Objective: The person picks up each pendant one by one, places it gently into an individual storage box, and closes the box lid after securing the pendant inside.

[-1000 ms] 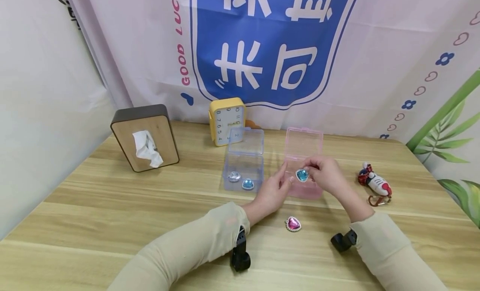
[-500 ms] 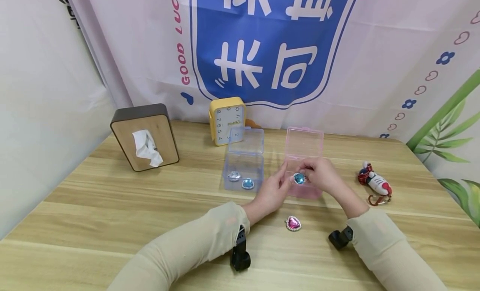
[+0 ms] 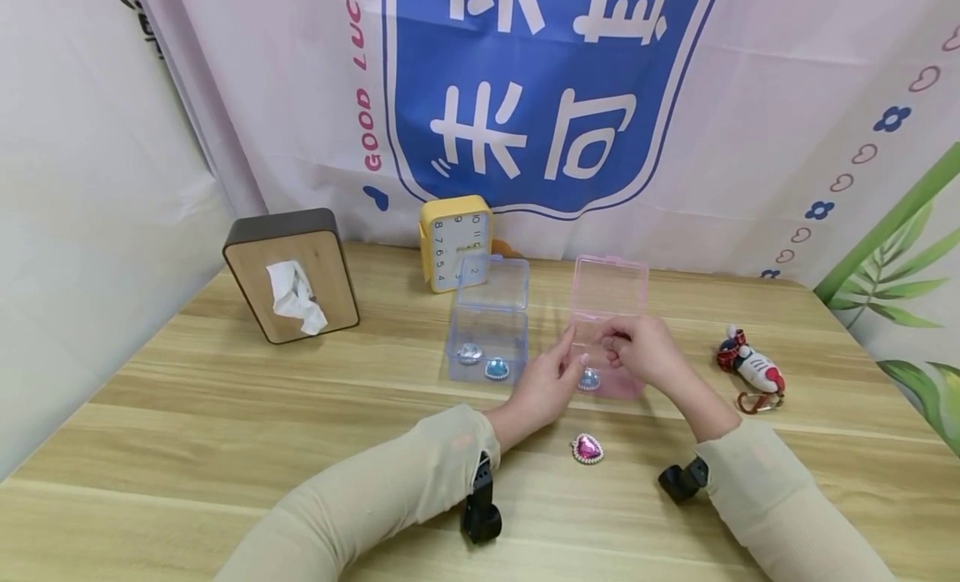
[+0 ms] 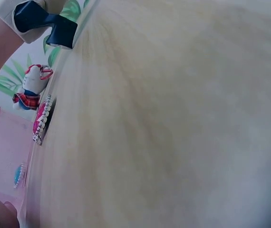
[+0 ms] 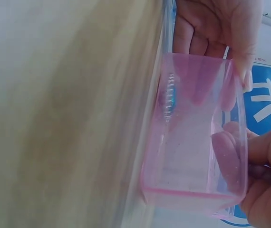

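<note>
A pink see-through plastic box (image 3: 615, 386) stands with its lid raised. Inside it, near the left wall, lies a blue gem (image 3: 589, 379) with a pearly rim, also visible through the pink wall in the right wrist view. My left hand (image 3: 546, 380) holds the box's left side, its thumb at the rim and the other fingers along the wall. Over the box's opening, my right hand (image 3: 641, 348) has loosely bent fingers with nothing between them. In front of the box, a pink heart-shaped gem (image 3: 587, 449) edged with pearly beads lies on the wooden table (image 3: 375, 474).
Left of the pink box, an open blue plastic box (image 3: 487, 336) contains a clear gem (image 3: 469, 353) and another blue gem (image 3: 497, 368). Behind it stands a yellow clock (image 3: 454, 244). A tissue box (image 3: 292, 273) is farther left; a plush keychain (image 3: 753, 367) lies right.
My right hand moved the blue gem left and down over the pink box, then let it go. The gem now lies inside. My left hand stays at the box's left side.
</note>
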Available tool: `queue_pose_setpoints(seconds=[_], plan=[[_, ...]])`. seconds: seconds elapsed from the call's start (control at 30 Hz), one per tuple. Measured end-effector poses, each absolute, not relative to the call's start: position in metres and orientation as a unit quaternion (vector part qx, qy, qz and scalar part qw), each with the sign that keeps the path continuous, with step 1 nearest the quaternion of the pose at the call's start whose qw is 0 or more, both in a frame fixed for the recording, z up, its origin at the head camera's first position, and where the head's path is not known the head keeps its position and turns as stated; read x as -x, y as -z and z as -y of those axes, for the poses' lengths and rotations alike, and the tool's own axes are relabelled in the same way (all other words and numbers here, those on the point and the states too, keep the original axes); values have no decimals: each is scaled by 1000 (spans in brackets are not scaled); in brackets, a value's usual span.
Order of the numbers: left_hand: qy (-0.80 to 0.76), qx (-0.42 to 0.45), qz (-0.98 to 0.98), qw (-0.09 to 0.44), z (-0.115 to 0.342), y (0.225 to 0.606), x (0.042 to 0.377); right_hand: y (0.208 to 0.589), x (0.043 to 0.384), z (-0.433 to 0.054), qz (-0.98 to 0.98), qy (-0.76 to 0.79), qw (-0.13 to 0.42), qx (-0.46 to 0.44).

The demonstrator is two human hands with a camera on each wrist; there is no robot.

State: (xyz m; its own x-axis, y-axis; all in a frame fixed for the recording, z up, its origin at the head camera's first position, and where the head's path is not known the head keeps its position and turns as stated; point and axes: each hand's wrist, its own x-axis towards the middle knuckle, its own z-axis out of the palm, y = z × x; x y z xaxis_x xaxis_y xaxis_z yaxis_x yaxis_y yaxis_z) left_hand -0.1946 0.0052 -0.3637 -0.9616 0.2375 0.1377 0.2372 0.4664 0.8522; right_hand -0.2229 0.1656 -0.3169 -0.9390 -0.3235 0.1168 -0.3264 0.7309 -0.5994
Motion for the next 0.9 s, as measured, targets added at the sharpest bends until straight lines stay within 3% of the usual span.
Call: queue_pose_setpoints(seconds=[0.3, 0.9], plan=[[-495, -138, -858, 1, -6, 364, 196, 309, 208, -169, 912, -380, 24, -155], [-498, -128, -857, 13, -6, 363, 194, 304, 173, -181, 868, -461, -44, -180]])
